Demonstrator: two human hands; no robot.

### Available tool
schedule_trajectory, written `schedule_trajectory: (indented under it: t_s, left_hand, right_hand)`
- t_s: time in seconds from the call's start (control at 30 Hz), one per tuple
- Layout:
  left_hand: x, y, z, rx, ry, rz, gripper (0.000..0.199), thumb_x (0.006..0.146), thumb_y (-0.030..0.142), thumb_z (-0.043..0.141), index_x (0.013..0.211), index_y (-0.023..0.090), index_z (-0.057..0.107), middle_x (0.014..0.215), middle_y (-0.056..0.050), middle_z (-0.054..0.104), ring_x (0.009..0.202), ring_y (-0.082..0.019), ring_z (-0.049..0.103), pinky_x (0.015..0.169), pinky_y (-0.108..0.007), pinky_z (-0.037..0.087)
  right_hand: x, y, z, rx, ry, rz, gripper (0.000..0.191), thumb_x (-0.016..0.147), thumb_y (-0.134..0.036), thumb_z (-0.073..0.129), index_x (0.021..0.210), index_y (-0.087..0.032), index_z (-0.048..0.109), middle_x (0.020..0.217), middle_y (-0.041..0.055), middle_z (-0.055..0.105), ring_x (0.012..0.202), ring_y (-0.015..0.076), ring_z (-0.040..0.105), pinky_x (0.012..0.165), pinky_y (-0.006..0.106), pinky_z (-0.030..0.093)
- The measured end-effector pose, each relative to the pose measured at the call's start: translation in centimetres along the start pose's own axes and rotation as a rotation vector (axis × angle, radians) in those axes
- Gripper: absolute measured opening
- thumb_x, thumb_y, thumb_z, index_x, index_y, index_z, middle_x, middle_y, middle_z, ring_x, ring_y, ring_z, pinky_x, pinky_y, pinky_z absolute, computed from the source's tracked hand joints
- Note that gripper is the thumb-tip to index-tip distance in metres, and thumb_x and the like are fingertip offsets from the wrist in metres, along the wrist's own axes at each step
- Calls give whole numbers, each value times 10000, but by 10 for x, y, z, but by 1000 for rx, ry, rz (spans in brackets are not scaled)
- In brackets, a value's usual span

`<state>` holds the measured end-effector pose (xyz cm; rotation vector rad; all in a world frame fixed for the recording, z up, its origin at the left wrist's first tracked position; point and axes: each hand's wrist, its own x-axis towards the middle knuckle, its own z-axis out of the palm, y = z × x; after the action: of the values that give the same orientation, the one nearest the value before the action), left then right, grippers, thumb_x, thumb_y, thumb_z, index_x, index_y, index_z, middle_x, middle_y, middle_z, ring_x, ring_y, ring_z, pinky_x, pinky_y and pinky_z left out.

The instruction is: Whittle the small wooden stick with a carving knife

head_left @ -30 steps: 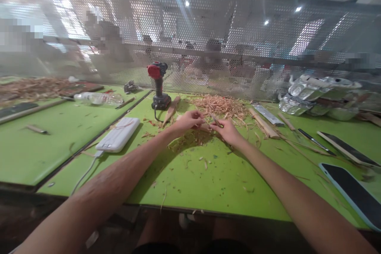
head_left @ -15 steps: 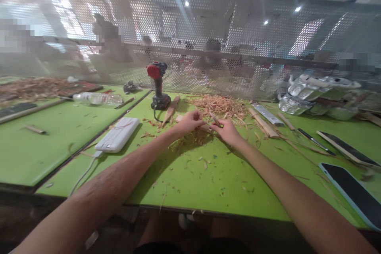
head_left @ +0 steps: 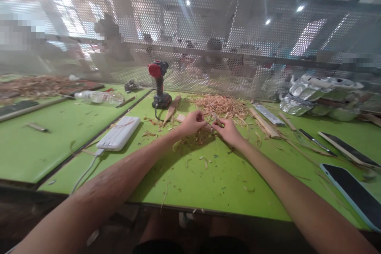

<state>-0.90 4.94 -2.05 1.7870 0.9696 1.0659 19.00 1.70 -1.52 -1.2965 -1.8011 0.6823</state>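
Both hands at frame centre, almost unchanged over the last second. Left hand [head_left: 193, 122] pinching a thin pale wooden stick [head_left: 205, 127] lying low over the green surface [head_left: 208, 174]; right hand [head_left: 228, 130] closed around a short brown-handled knife [head_left: 216, 119], tip against the stick. Only slight shifts of the fingers since earlier: carving seemingly mid-stroke. Beyond, a heap of tan wood shavings [head_left: 222, 105]. Upper left of centre, an upright red-and-black cordless drill [head_left: 159, 85]. Left, a white power bank [head_left: 119, 133]. No container with visible contents; a clear plastic bottle [head_left: 99, 97] lying far left, contents impossible to tell.
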Motion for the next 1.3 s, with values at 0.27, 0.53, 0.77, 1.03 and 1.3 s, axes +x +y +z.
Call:
schedule_trajectory:
  t_s: [0.27, 0.53, 0.77, 1.03, 1.3]
  left_hand:
    - [-4, 5, 5, 144, 72, 81, 203, 765, 181, 694, 747, 202, 493, 628, 55, 493, 588, -107, 423, 552, -244, 272]
    - [-6, 11, 8, 238, 90, 64, 213, 773, 185, 678, 727, 209, 472, 613, 58, 480, 586, -115, 414, 550, -256, 262]
    - [-8, 15, 10, 280, 104, 12, 230, 774, 147, 672, 689, 205, 466, 593, 54, 509, 569, -114, 449, 553, -246, 282]
    - [-8, 13, 3, 291, 147, 22, 268, 815, 89, 608, 680, 216, 414, 577, 59, 496, 545, -109, 479, 535, -232, 299]
    - [-4, 6, 3, 40, 69, -27, 164, 917, 242, 632, 838, 204, 494, 699, 29, 579, 552, -110, 561, 502, -218, 411]
  right_hand:
    - [0, 2, 0, -40, 9, 6, 178, 842, -333, 685, 711, -222, 638, 689, 22, 633, 664, 204, 548, 680, 349, 427]
    - [1, 3, 1, -69, 22, 4, 179, 833, -342, 662, 713, -219, 610, 704, 23, 625, 667, 200, 550, 671, 335, 427]
    - [0, 5, 2, -118, 41, 24, 225, 822, -383, 660, 682, -224, 584, 642, 13, 578, 618, 189, 499, 613, 314, 379]
    - [2, 7, -1, -87, 96, 18, 323, 844, -478, 687, 659, -227, 603, 660, 35, 608, 642, 210, 524, 630, 338, 407]
    - [-3, -2, 0, 50, 32, 33, 403, 841, -606, 711, 714, -233, 626, 577, 0, 545, 536, 180, 496, 541, 323, 411]
